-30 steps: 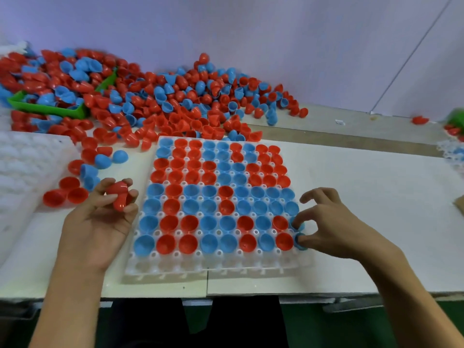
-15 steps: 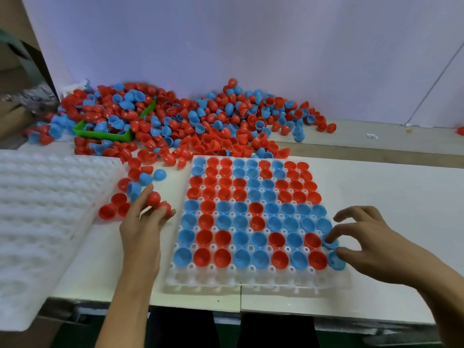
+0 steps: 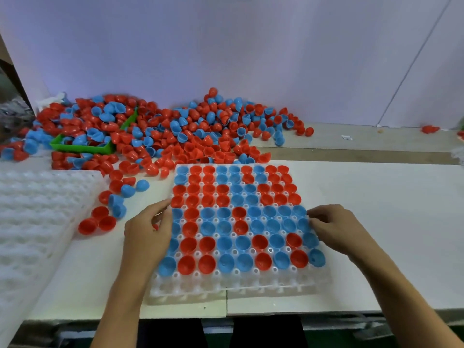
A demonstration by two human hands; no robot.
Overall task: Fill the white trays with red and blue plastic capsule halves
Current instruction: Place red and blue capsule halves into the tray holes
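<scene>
Standing at white counter [image 3: 376, 222] | pale wall [image 3: 251, 46] behind | capsule pile [image 3: 163, 129] at back | left hand [image 3: 148, 232] and right hand [image 3: 334, 229] grip filled tray [image 3: 238, 287] edges

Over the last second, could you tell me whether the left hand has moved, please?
Yes. The left hand has come rightward from the loose red halves to the left edge of the filled white tray, where it rests.

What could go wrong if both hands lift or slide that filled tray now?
1. The capsule halves sit loose in the white tray; a tilt between the left hand and right hand could spill them.
2. The nearest row looks empty, so moving it leaves the tray unfinished.
3. Loose halves beside the left edge could snag it.
</scene>
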